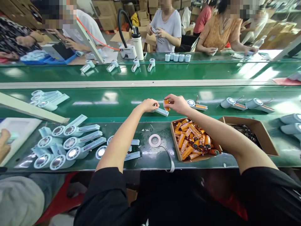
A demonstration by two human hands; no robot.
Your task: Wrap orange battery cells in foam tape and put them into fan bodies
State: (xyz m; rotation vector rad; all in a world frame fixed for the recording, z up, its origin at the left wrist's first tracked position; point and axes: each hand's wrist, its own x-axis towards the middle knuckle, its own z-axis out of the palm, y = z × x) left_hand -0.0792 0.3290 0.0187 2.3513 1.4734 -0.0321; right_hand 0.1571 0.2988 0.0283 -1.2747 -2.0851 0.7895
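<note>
My left hand point(148, 104) is closed around a pale blue fan housing point(161, 111) held over the green conveyor belt point(105, 102). My right hand point(178, 104) pinches an orange battery point(166, 104) right at the housing's upper end. Both hands meet just beyond a cardboard box of orange batteries point(193, 140). A roll of tape point(154, 140) lies on the bench between my forearms.
Several pale blue fan housings point(70, 144) are piled at the left of the bench. A second cardboard box point(249, 133) with dark parts stands at right. More fan units point(244, 104) lie on the belt. Other people work across the line and at my left.
</note>
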